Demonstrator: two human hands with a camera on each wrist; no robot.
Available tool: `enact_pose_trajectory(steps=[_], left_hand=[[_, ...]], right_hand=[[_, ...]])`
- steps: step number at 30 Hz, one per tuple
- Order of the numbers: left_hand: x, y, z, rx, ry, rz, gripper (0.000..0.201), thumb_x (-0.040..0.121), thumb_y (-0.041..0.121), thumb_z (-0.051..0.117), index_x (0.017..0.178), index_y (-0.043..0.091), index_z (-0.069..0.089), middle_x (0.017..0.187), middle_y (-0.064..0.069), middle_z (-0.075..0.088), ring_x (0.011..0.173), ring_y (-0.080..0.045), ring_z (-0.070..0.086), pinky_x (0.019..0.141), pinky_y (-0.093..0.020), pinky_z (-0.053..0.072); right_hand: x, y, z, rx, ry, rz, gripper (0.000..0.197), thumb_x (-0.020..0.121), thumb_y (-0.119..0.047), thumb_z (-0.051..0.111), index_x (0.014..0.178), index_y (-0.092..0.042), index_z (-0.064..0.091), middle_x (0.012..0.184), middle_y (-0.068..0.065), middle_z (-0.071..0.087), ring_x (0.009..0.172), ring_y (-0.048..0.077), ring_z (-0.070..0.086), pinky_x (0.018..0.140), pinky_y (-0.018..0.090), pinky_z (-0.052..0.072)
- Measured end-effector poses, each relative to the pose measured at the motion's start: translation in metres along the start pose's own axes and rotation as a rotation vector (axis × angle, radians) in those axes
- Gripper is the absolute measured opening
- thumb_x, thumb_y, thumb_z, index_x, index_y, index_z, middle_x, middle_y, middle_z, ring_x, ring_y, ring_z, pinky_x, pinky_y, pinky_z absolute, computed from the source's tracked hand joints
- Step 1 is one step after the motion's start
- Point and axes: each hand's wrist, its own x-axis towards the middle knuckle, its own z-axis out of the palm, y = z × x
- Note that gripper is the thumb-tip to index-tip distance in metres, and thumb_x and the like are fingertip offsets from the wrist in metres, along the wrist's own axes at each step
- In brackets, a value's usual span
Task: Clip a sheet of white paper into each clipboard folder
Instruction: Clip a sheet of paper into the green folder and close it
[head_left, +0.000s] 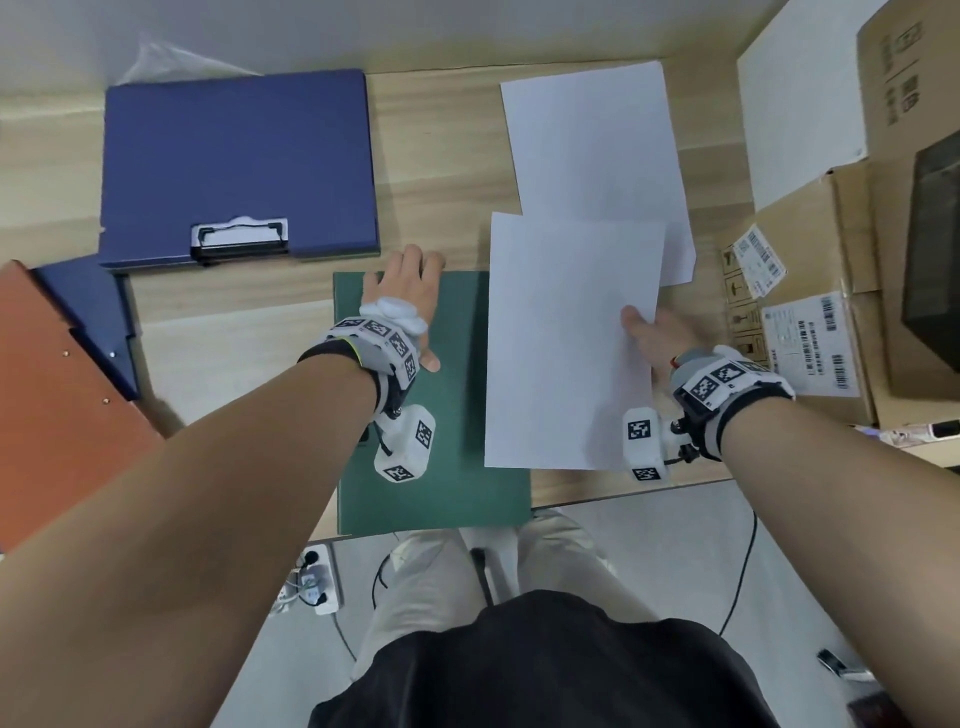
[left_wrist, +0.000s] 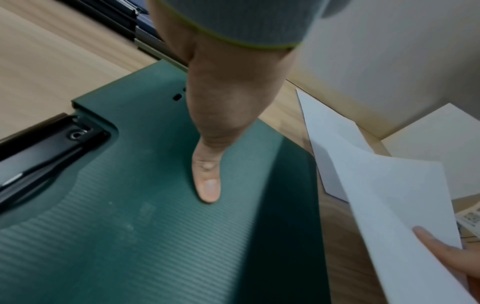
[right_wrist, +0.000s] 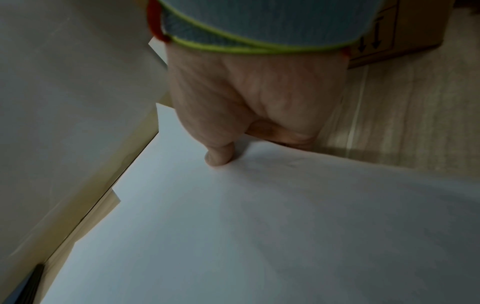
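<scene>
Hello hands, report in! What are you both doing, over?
Left hand flat on the closed green folder. Right hand pinching a white sheet, lifted beside the folder. Green cover not yet opened. Nothing in the way.

Light wooden table (head_left: 431, 156), blue clipboard folder (head_left: 234, 150), green folder (head_left: 457, 415), white paper sheets (head_left: 592, 140), cardboard boxes (head_left: 810, 291)

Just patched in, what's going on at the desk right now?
A person is loading paper into clipboard folders. The left hand rests on the green folder, fingers over its far edge. The right hand pinches a white sheet by its right edge, held beside the folder and not yet clipped. More loose paper lies behind; a blue folder sits far left.
</scene>
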Motion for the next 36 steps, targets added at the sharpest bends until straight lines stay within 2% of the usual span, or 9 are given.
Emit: enact_pose_trajectory(steps=[5,8,10,14,19,22,26,31,36], left_hand=[[-0.001,-0.002,-0.017,-0.149,-0.015,-0.082,0.099,0.045,0.053,0.093,0.123,0.021,0.042,0.121,-0.004,0.042,0.108,-0.024,0.043,0.084,-0.042,0.042],[-0.005,-0.010,-0.027,-0.361,-0.001,-0.103,0.086,0.053,0.054,0.089,0.117,0.018,0.044,0.114,-0.001,0.049,0.098,-0.025,0.052,0.080,-0.040,0.038],[-0.011,-0.022,-0.033,-0.553,0.036,-0.103,0.080,0.058,0.053,0.088,0.112,0.013,0.045,0.103,-0.003,0.054,0.091,-0.026,0.054,0.075,-0.035,0.038],[-0.025,-0.040,-0.048,-0.745,0.162,-0.112,0.051,0.080,0.054,0.072,0.096,0.015,0.043,0.089,-0.001,0.051,0.078,-0.019,0.045,0.068,-0.031,0.032],[-0.037,-0.053,-0.078,-0.844,0.171,-0.313,0.023,0.091,0.025,0.056,0.077,0.013,0.042,0.074,0.000,0.039,0.075,-0.031,0.050,0.064,-0.034,0.036],[-0.051,-0.052,-0.088,-1.024,0.150,-0.416,0.014,0.088,0.025,0.054,0.088,0.012,0.052,0.099,-0.008,0.053,0.103,-0.035,0.057,0.092,-0.037,0.046],[-0.068,-0.043,-0.090,-1.017,0.057,-0.360,0.056,0.093,0.032,0.050,0.139,0.001,0.040,0.147,-0.020,0.036,0.138,-0.036,0.035,0.110,-0.041,0.032],[-0.072,-0.038,-0.089,-1.014,0.020,-0.410,0.062,0.091,0.034,0.062,0.139,0.007,0.033,0.142,-0.016,0.033,0.125,-0.034,0.044,0.104,-0.043,0.039],[-0.076,-0.038,-0.092,-1.088,0.002,-0.372,0.071,0.082,0.043,0.068,0.135,0.016,0.029,0.128,-0.006,0.032,0.105,-0.026,0.044,0.083,-0.039,0.049]], right_hand=[[-0.004,-0.001,0.002,0.197,-0.005,0.027,0.038,0.099,-0.043,0.051,0.124,-0.017,0.060,0.118,0.000,0.066,0.101,0.022,0.062,0.088,0.034,0.049],[-0.013,-0.010,0.004,0.342,-0.044,0.045,0.029,0.098,-0.043,0.053,0.111,-0.018,0.061,0.099,-0.004,0.068,0.086,0.013,0.065,0.074,0.028,0.051],[-0.023,-0.020,0.007,0.403,-0.098,0.034,0.026,0.098,-0.043,0.054,0.101,-0.019,0.064,0.101,-0.004,0.070,0.090,0.013,0.066,0.081,0.031,0.053],[-0.042,-0.040,0.021,0.514,-0.259,0.005,0.036,0.098,-0.039,0.056,0.120,-0.012,0.063,0.120,0.001,0.070,0.109,0.015,0.067,0.103,0.036,0.048],[-0.082,-0.073,0.057,0.480,-0.569,-0.052,0.041,0.102,-0.039,0.046,0.127,-0.012,0.062,0.123,0.002,0.070,0.112,0.016,0.067,0.090,0.032,0.053],[-0.095,-0.081,0.071,0.544,-0.654,-0.038,0.049,0.099,-0.042,0.051,0.135,-0.010,0.057,0.132,0.005,0.064,0.122,0.021,0.061,0.101,0.037,0.048],[-0.101,-0.085,0.077,0.612,-0.653,-0.010,0.054,0.095,-0.045,0.054,0.140,-0.014,0.053,0.137,0.005,0.060,0.126,0.023,0.058,0.100,0.039,0.048],[-0.098,-0.086,0.075,0.607,-0.676,-0.018,0.049,0.097,-0.046,0.049,0.137,-0.017,0.056,0.132,0.003,0.064,0.113,0.020,0.066,0.081,0.035,0.058],[-0.071,-0.070,0.054,0.553,-0.340,-0.018,0.044,0.098,-0.042,0.054,0.126,-0.009,0.060,0.121,0.007,0.070,0.112,0.024,0.067,0.102,0.046,0.048]])
